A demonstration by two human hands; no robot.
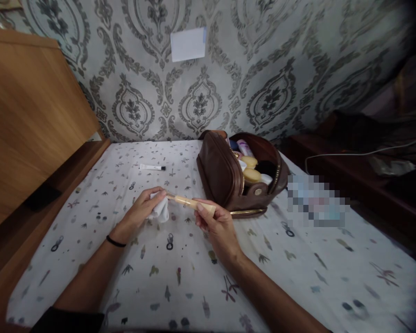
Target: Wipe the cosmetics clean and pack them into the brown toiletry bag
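My right hand [215, 224] is closed around the wide end of a slim beige cosmetic tube [185, 200]. The tube's narrow, clear-looking end points left, to the fingertips of my left hand [146, 203]. Those fingers are closed on a crumpled white tissue [162, 212] that hangs below them. Whether the tissue is wrapped around the tube's tip is hard to make out. Just beyond my right hand stands a brown leather toiletry bag [213, 171], unzipped, with yellow-lidded containers [252, 175] and other toiletries inside. A small white tube with a black cap [152, 167] lies beyond my left hand.
All this is on a white patterned cloth [180, 296]. A wooden cabinet [34, 111] rises at the left, and a patterned wall [201, 97] closes off the back. A blurred-out item [317, 201] lies right of the bag, near a dark ledge with a thin cable [360, 152].
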